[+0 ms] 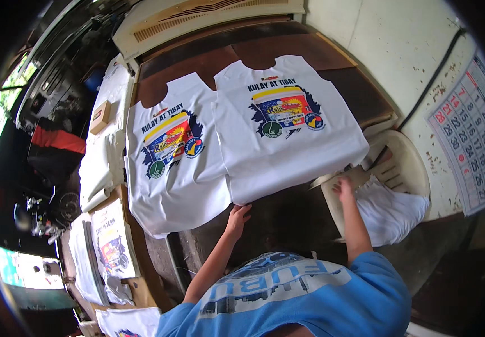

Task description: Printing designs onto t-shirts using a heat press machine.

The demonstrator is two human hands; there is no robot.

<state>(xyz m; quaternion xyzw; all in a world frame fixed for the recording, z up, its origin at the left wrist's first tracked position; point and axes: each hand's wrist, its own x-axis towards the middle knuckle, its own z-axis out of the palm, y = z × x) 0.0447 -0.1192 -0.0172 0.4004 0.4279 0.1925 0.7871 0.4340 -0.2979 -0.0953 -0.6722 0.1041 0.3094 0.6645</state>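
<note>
head view, items as we see them:

- worktop (341,53), brown; a cream slotted housing (209,21) stands along its far edge.
- left panel (182,194), white cloth cut with a scooped neck, dark, yellow and blue print; we find it flat at the left edge of the worktop, neck toward the far edge, hem reaching past the near edge.
- right panel (296,163), same cut and print; spread beside the left panel and touching it, its hem also past the near edge.
- left hand (237,220), at the hems where the two panels meet; fingertips at the cloth. we cannot tell whether its grip is closed on the fabric.
- right hand (344,189), off the worktop's near right corner, above a cream plastic chair (416,147); grip loosely parted, and we see nothing held in it.
- white cloth bundle (391,212), heaped on the chair, just beside the right hand.
- small cardboard box (101,117), beyond the worktop's left edge, on white cloth.
- printed stack (113,238), near the worktop's near left corner.
- wall calendar (464,132), at our right.
</note>
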